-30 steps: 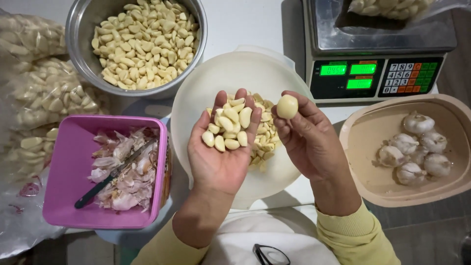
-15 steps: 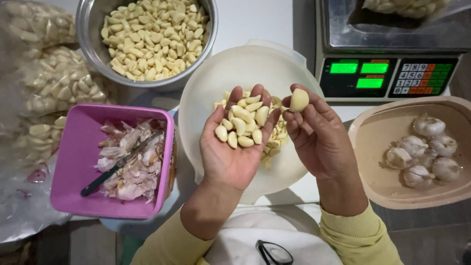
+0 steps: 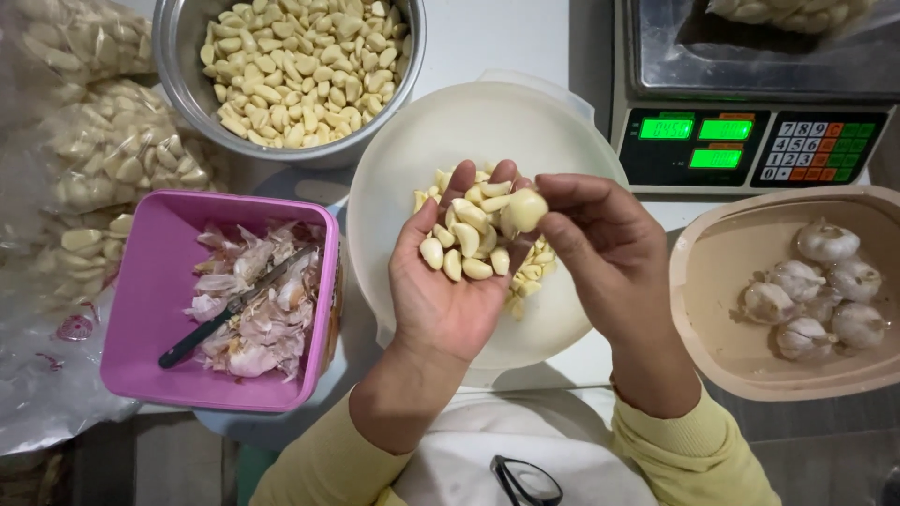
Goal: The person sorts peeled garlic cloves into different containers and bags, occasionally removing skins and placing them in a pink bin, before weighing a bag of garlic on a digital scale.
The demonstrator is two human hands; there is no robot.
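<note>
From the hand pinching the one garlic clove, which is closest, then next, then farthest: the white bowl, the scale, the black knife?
From the right hand:
1. White bowl, directly beneath it.
2. Scale, up and to its right.
3. Black knife, far left in the pink tub.

Left hand (image 3: 448, 281) palm up over white bowl (image 3: 412, 159), cupping heap of peeled cloves (image 3: 469, 245). Right hand (image 3: 600, 248) pinching one garlic piece (image 3: 525, 209) just beside left fingertips. Far left: steel bowl (image 3: 178, 66) full of peeled cloves. Near left: pink tub (image 3: 141, 319) holding skins and knife (image 3: 220, 321). Right: beige basin (image 3: 712, 272) with whole bulbs (image 3: 825, 286); scale (image 3: 750, 141) beyond.
</note>
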